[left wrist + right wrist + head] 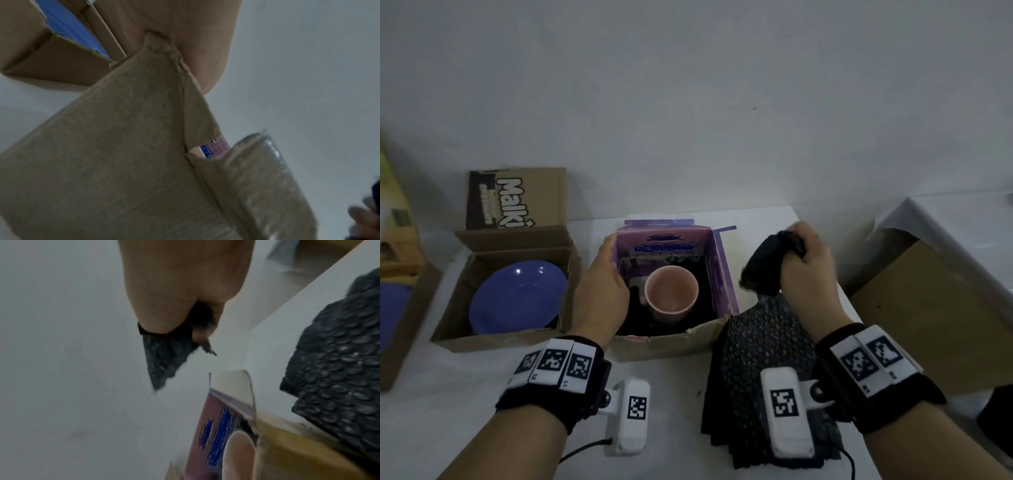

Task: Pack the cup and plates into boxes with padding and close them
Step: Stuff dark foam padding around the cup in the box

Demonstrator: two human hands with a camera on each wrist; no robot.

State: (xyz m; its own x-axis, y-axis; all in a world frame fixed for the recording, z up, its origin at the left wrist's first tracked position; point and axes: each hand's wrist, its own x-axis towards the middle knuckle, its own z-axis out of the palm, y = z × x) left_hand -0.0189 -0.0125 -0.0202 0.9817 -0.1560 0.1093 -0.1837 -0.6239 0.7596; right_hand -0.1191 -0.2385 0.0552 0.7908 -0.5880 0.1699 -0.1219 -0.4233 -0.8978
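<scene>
A pink cup (671, 294) stands upright in the open purple-printed box (671, 342) on dark padding. My left hand (602, 281) grips the box's left wall (102, 146), and its fingers are hidden behind the wall. My right hand (804, 260) is raised to the right of the box and pinches a crumpled piece of black bubble wrap (767, 267), which hangs from the fingers (162, 356). A blue plate (517, 298) lies in the brown cardboard box (493, 339) to the left.
A stack of black bubble wrap sheets (767, 377) lies on the white table under my right wrist. A large cardboard box (935, 315) stands at the right. Another box with a blue plate (393, 308) sits at the far left. The wall is close behind.
</scene>
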